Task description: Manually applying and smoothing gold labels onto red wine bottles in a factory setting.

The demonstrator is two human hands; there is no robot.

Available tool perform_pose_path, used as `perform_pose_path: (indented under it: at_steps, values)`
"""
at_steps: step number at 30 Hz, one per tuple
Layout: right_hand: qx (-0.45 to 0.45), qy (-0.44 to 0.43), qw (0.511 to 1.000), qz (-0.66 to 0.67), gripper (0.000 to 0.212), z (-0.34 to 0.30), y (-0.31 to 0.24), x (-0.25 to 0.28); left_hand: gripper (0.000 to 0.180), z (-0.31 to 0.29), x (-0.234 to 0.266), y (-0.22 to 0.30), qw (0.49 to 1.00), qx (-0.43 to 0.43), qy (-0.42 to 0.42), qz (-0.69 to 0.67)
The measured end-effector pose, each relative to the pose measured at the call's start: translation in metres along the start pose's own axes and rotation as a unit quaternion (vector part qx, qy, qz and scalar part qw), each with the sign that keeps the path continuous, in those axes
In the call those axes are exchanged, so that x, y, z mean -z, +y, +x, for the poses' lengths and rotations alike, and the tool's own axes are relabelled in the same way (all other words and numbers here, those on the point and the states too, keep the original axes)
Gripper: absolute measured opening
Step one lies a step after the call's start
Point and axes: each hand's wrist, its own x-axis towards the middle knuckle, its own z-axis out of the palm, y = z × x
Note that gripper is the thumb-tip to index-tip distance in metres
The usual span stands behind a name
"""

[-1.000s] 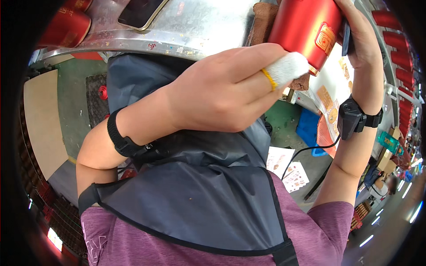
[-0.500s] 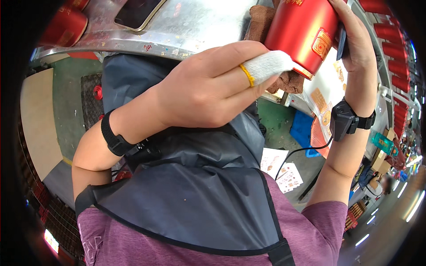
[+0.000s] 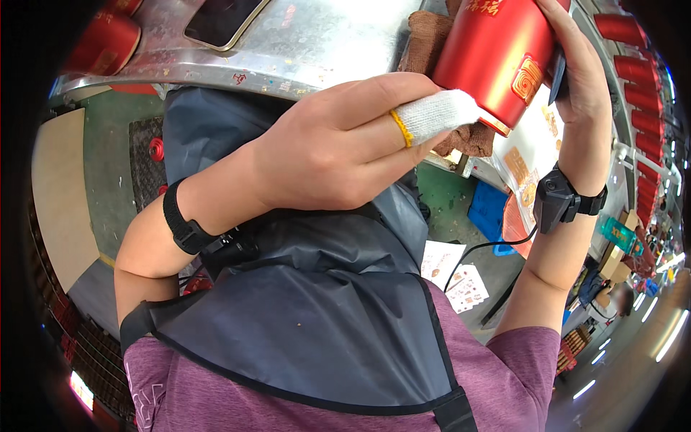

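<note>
A shiny red cylindrical canister (image 3: 489, 61) with gold raised patterns lies tilted at the table's edge, its gold-rimmed end toward me. My left hand (image 3: 338, 144) is closed against that end, its fingertips hidden behind the canister. One finger wears a white knitted finger cover (image 3: 435, 115) with a yellow hem, pressed near the rim. From the right side my right hand (image 3: 581, 79) grips the canister, thumb or finger along its upper flank. Between that palm and the canister shows a flat dark-blue piece (image 3: 558, 78); its kind I cannot make out. Beneath lies a folded brown cloth (image 3: 430, 42).
The metal table (image 3: 317, 50) carries a phone (image 3: 224, 20) and another red canister (image 3: 108, 45) at the left. Several red canisters (image 3: 640, 72) line the right side. Printed sheets (image 3: 464, 284) and a blue bin (image 3: 489, 216) are below. A cable (image 3: 479, 247) hangs from my right wrist device.
The canister and my right hand have shifted slightly to the right and toward me. My left fingers follow along at its rim, still closed.
</note>
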Motion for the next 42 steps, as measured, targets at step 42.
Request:
perform_pose_path:
  at_steps: [42]
  values:
    - [0.012, -0.026, 0.999, 0.029, 0.048, 0.003, -0.004, -0.011, 0.03, -0.002, 0.005, -0.005, 0.997, 0.021, -0.06, -0.033]
